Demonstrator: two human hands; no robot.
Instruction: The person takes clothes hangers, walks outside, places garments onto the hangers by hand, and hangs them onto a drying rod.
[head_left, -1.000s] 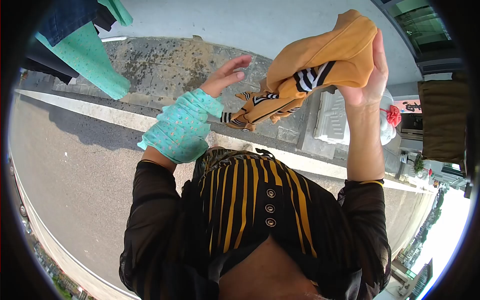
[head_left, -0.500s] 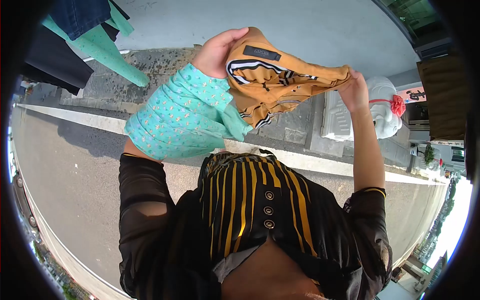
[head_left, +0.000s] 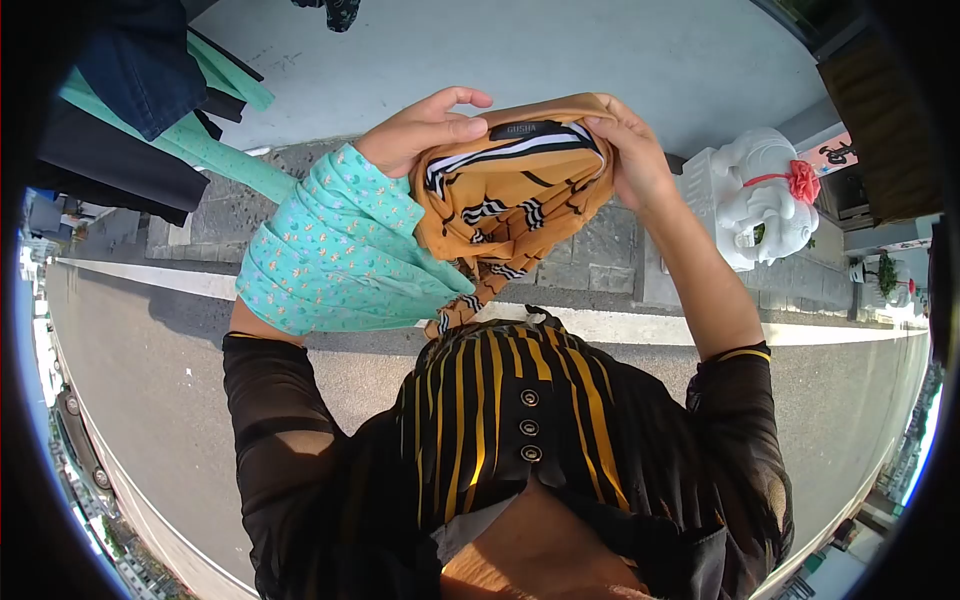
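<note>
An orange garment (head_left: 545, 215) with black and white stripes hangs between my hands, its opening spread toward me and a dark label showing at the top edge. My left hand (head_left: 425, 130) grips the upper left of the opening, with the thumb near the label and the index finger raised. The right edge of the opening is pinched in my right hand (head_left: 630, 150). Around my left forearm is a turquoise flowered cloth (head_left: 345, 250), bunched from wrist to near the elbow and touching the orange garment.
Dark and turquoise clothes (head_left: 140, 130) hang at the upper left. A white stone lion (head_left: 765, 200) with a red bow stands on the right. Behind are a pale wall (head_left: 480, 50) and stone paving (head_left: 590, 255). A parked car (head_left: 85, 440) shows at the far left.
The orange garment has been turned so its opening faces me and lies closer to my body. My left hand took hold of it, and my right hand moved inward to the left.
</note>
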